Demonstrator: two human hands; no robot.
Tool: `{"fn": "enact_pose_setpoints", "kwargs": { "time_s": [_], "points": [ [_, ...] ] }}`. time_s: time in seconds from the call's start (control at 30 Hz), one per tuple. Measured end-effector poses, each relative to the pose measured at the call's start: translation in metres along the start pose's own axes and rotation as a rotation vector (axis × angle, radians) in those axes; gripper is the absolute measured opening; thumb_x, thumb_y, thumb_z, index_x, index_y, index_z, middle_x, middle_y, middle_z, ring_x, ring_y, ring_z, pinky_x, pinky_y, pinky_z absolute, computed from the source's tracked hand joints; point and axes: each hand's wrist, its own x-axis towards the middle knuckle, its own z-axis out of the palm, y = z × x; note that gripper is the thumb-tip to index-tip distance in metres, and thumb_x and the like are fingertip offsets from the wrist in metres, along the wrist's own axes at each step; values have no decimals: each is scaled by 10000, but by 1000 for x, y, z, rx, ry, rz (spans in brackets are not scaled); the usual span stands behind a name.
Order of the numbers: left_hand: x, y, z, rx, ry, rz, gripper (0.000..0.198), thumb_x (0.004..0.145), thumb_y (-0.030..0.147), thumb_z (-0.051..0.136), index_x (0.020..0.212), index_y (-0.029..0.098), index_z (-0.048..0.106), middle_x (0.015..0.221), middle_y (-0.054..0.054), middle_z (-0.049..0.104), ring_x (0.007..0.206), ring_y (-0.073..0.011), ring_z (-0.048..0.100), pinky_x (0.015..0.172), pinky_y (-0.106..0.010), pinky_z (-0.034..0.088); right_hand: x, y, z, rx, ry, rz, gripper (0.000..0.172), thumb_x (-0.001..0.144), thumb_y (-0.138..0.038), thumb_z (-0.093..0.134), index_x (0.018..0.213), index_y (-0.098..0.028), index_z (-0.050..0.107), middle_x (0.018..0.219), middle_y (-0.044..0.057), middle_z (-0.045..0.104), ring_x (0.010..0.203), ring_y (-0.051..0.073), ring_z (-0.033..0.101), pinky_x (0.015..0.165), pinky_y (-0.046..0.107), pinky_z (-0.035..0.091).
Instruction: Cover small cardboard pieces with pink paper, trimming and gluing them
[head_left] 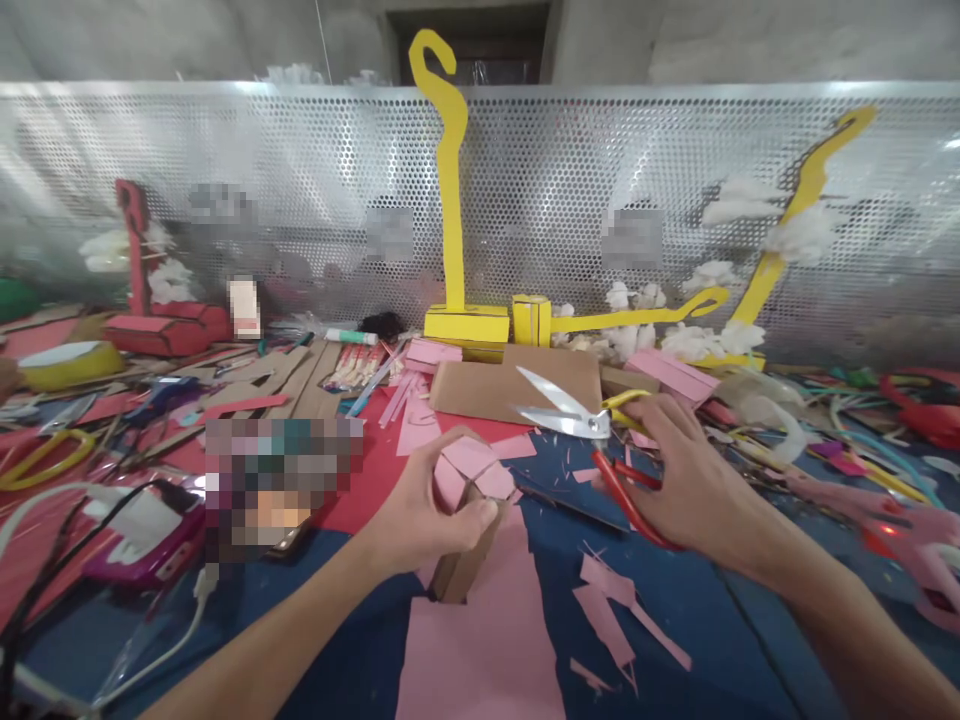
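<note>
My left hand (439,510) grips a small cardboard box (474,470) partly covered in pink paper, its thumb pressed on the near side. A long pink paper sheet (480,650) runs from the box down toward me. In my right hand (679,480) is a pair of scissors (566,412) with one yellow and one red handle. Their blades stand apart and point left, to the upper right of the box, touching no paper that I can make out. Pink paper scraps (607,610) lie on the blue table below the scissors.
Yellow hook-topped paper models (448,200) stand at the back before a perforated metal screen (300,150). A red model (165,325) is at the left. A pink glue gun (885,525) with a red light lies right, a purple power strip (146,545) left. Brown cardboard (480,390) lies ahead.
</note>
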Motion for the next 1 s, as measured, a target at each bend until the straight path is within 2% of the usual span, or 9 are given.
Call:
{"fn": "enact_pose_setpoints", "kwargs": {
  "time_s": [0.13, 0.27, 0.33, 0.47, 0.57, 0.67, 0.77, 1.0],
  "points": [
    [-1, 12, 1, 25, -16, -88, 376, 661, 178, 724, 1027, 186, 638, 591, 72, 529, 526, -99, 449, 494, -203, 415, -8, -18, -4, 75, -58, -110, 443, 871, -350, 677, 1275, -260, 518, 1366, 130, 569, 1284, 332, 556, 1002, 444, 511],
    [0, 18, 3, -49, -134, -130, 440, 670, 141, 694, 1097, 182, 597, 539, 117, 458, 483, -70, 385, 487, -187, 378, -11, -20, -8, 91, -50, -189, 427, 830, -258, 684, 1238, -264, 558, 1351, 121, 596, 1274, 338, 579, 1025, 464, 503],
    [-1, 11, 3, -68, -130, -109, 445, 678, 142, 696, 1109, 182, 591, 557, 112, 472, 494, -70, 408, 502, -190, 403, -11, -20, -8, 118, -42, -220, 456, 793, -241, 712, 1230, -259, 587, 1348, 116, 614, 1266, 340, 600, 1023, 457, 513],
    [-6, -11, 3, -18, -47, -48, 430, 678, 197, 760, 1084, 212, 617, 640, 56, 587, 530, -111, 542, 488, -212, 456, -16, -21, -5, 148, -99, -222, 502, 740, -210, 734, 1229, -257, 630, 1370, 112, 630, 1257, 328, 635, 936, 384, 582],
    [-10, -18, 3, -33, -93, -82, 430, 728, 228, 768, 1123, 243, 598, 549, 88, 540, 404, -101, 502, 396, -200, 411, -19, -22, -4, 132, -104, -224, 530, 728, -215, 732, 1249, -264, 642, 1368, 114, 637, 1245, 332, 652, 890, 363, 610],
    [-10, -10, 4, -92, -169, -170, 383, 785, 230, 728, 1115, 266, 536, 476, 133, 440, 311, -92, 432, 321, -187, 368, -20, -22, -4, 132, -94, -224, 525, 717, -210, 729, 1235, -264, 662, 1321, 111, 671, 1216, 332, 674, 901, 370, 614],
    [-9, 2, 5, -104, -193, -201, 359, 771, 172, 704, 1043, 266, 488, 461, 143, 426, 304, -99, 458, 314, -182, 384, -19, -24, -4, 120, -79, -232, 513, 725, -214, 722, 1233, -256, 664, 1279, 113, 698, 1187, 323, 693, 912, 368, 613],
    [-7, 6, 5, -56, -185, -127, 357, 721, 120, 689, 990, 258, 499, 445, 142, 449, 287, -101, 472, 298, -173, 368, -20, -28, -3, 122, -103, -249, 444, 775, -189, 669, 1214, -254, 669, 1247, 108, 723, 1140, 287, 724, 895, 343, 615]
  ]
}}
